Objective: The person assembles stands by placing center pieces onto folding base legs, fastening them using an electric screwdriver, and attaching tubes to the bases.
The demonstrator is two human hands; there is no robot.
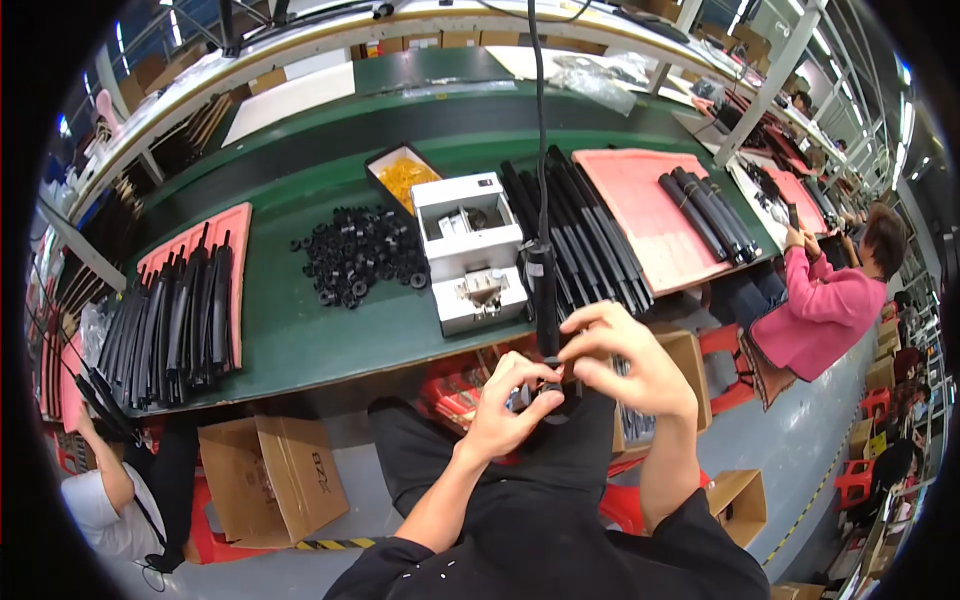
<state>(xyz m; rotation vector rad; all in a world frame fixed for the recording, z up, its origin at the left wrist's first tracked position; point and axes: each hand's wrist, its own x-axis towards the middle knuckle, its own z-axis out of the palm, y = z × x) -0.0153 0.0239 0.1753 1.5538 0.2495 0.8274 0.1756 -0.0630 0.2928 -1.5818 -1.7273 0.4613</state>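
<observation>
A black electric screwdriver (541, 290) hangs upright on its cord in front of me, at the table's front edge. Just under its lower end, my left hand (508, 402) is closed, thumb and fingers pinching a small dark part (550, 389) whose kind I cannot make out. A bit of blue shows by those fingers. My right hand (628, 362) is beside the screwdriver's tip, fingers curved and apart, with nothing visible in them. Behind the hands stands a white machine (468, 250) with an open top tray. Black rings (360, 250) are heaped to its left.
Black tubes (180, 315) lie on pink foam at left; more black tubes (575, 235) lie right of the machine. A box of yellow parts (403, 175) sits behind. Cardboard boxes (275, 480) stand below. A person in pink (825, 310) sits at right, another person (105, 500) at left.
</observation>
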